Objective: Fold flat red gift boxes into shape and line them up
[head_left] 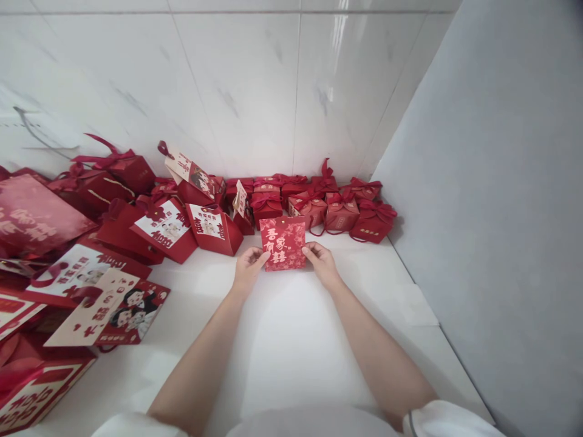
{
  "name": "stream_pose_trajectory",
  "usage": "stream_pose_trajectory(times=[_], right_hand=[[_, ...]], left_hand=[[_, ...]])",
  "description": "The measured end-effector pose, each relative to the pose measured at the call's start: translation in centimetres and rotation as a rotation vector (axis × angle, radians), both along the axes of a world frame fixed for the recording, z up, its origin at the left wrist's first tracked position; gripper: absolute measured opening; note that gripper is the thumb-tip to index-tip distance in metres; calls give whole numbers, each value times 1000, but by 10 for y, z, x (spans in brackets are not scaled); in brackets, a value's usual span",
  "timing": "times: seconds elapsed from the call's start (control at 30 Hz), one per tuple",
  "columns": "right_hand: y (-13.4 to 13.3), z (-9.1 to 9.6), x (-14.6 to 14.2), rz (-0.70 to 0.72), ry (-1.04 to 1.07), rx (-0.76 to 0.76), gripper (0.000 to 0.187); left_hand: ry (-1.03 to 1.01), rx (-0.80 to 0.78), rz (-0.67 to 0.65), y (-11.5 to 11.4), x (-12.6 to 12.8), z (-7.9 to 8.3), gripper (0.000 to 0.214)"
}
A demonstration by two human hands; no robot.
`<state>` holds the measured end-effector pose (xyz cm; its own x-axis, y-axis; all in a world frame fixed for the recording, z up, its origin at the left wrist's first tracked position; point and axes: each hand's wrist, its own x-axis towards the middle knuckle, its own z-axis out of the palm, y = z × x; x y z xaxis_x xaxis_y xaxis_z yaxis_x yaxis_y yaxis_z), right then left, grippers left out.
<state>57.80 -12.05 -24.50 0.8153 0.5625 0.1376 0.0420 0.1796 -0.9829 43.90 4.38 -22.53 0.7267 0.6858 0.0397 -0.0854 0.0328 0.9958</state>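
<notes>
Flat red paper packet with pink floral print and pale lettering [283, 244]: lying directly between the left hand [249, 262] and the right hand [320, 258], facing printed side toward the wearer, being held over the smooth white tabletop [291, 340]; not showing clearly whether touching it.
Long axis: running away from the wearer, only slightly exceeding the width.
Left grip: pinching the left edge, pressing with the thumb on the printed face.
Right grip: pinching the right edge likewise, sitting equally near.
Hands: standing apart, clamping on the same packet from opposite sides.
Held count: numbering one.
Small red ribbon-tied card boxes [341, 213]: standing just beyond the packet, numbering four in the front row, with more overlapping behind, hiding too much to count.
Red card boxes with white portrait panels [170, 226]: resting leftward, numbering three.
Red-and-cream cartoon-couple boxes [135, 312]: showing clearly as two, farther left.
Large pinkish-red lettered panel [40, 212]: numbering one, leaning among a heap at far left.
Pale marble-patterned tiled wall [237, 85]: backing everything.
</notes>
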Motion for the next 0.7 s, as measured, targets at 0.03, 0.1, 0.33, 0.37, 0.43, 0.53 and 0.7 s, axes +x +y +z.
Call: stream_pose_trajectory(times=[0.03,0.1,0.33,0.37,0.43,0.53,0.7], right_hand=[[0,-1,1,-18,-7,-1,35],[-1,-2,3,-68,-27,-6,35],[-4,-1,2,-111,-173,-93,39],[-4,0,-1,-101,-210,-116,39],[-6,4,-6,-95,-296,-168,38],[-9,8,-14,-124,-439,-250,37],[-8,10,-24,-237,-638,-338,33]], left_hand=[[19,25,-30,0,-1,0,34],[82,91,-93,-1,-4,-1,32],[112,141,-1,-1,-3,-2,29],[111,137,18,1,-2,-2,30],[108,133,43,3,-2,-3,31],[106,145,47,3,-2,-3,33],[132,330,169,-15,-6,2,32]])
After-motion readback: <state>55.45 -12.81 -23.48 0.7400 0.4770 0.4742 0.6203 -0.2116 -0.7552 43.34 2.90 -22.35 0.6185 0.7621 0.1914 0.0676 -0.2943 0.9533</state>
